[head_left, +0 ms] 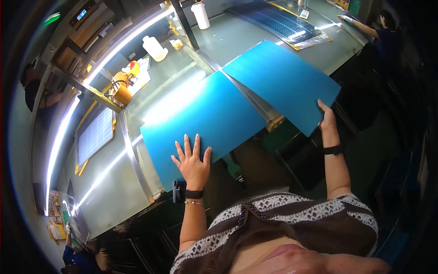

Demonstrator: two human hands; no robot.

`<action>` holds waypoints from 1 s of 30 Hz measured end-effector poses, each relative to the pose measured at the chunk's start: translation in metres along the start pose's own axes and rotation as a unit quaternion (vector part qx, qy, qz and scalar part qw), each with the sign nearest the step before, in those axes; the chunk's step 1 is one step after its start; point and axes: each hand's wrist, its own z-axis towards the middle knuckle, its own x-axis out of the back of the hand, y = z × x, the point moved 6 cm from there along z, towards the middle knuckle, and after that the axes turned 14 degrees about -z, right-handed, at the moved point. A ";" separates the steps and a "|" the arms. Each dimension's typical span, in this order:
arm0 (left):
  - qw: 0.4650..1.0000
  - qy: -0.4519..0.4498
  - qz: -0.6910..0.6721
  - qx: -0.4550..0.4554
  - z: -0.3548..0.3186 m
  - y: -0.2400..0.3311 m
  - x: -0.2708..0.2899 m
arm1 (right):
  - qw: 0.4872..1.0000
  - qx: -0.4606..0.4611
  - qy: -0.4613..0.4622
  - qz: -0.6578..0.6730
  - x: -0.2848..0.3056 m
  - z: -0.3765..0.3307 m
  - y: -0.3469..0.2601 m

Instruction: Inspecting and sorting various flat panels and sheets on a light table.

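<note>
Two flat blue sheets lie side by side before me on the workbench, with a narrow wedge-shaped gap between them. On the left blue sheet (pixel 214 114) my left hand (pixel 194 166) rests palm down, its fingers spread near the front edge. My right hand (pixel 326 118) grips the front right edge of the right blue sheet (pixel 283 82), thumb on top and the other fingers hidden beneath. That sheet's front part sticks out past the bench edge. A strong glare covers the far left part of the left sheet.
The glass-topped workbench (pixel 219 39) carries a white bottle (pixel 155 49), a white canister (pixel 200 16), an orange tape roll (pixel 122 94) and stacked dark panels (pixel 278 23). A gridded panel (pixel 95 135) lies left. Metal posts rise behind. Other people work at far right and lower left.
</note>
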 end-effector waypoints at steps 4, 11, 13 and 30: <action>1.000 0.007 -0.002 -0.004 0.000 -0.006 -0.003 | 0.975 0.196 -0.035 -0.103 -0.036 -0.048 -0.084; 0.987 0.088 -0.125 -0.045 0.008 0.005 0.009 | 0.568 0.601 -0.117 -0.551 -0.102 -0.139 -0.120; 0.983 0.081 -0.149 -0.070 0.015 0.033 0.023 | 0.398 0.659 -0.115 -0.628 -0.110 -0.137 -0.106; 0.957 -0.104 -0.095 -0.254 0.066 0.160 -0.035 | 0.434 0.467 -0.198 -0.745 -0.124 -0.140 0.005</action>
